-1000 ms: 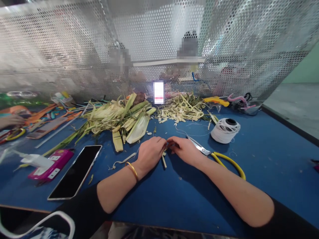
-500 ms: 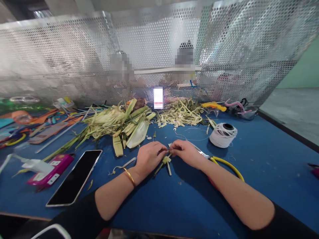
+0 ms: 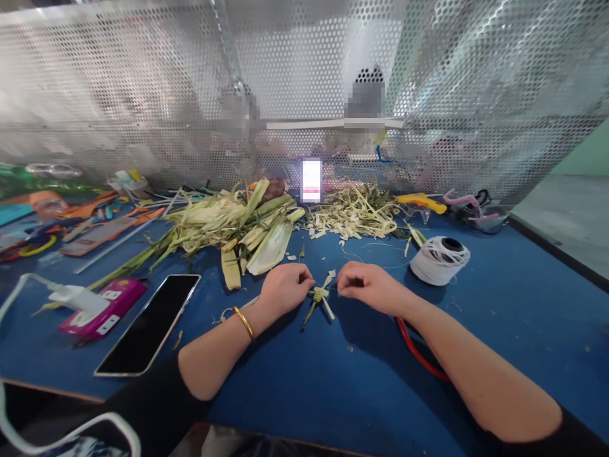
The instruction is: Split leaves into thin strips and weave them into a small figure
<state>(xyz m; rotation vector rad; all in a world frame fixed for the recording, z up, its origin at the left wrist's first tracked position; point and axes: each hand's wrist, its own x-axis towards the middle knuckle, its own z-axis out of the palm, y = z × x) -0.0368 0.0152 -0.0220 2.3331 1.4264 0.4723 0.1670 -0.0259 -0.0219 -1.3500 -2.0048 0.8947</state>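
Observation:
A small knot of woven leaf strips (image 3: pixel 320 296) lies on the blue table (image 3: pixel 499 317) between my hands. My left hand (image 3: pixel 284 289), with a gold bangle at the wrist, is closed in a pinch at the knot's left side. My right hand (image 3: pixel 368 287) is closed in a pinch at its right side, a little apart from it; a thin thread or strip seems stretched between the two hands. A red scissor handle (image 3: pixel 419 351) shows under my right forearm.
A heap of green and pale leaves (image 3: pixel 228 228) and a pile of cut strips (image 3: pixel 354 216) lie behind my hands. A spool of white thread (image 3: pixel 440 259) stands at right. A black phone (image 3: pixel 150 322) and a pink case (image 3: pixel 102 306) lie at left. A perforated metal screen (image 3: pixel 143 95) closes the back.
My hands have drawn apart, left and right, and the woven knot now shows between them. The view shifted, so the scissors lie mostly hidden under my right arm.

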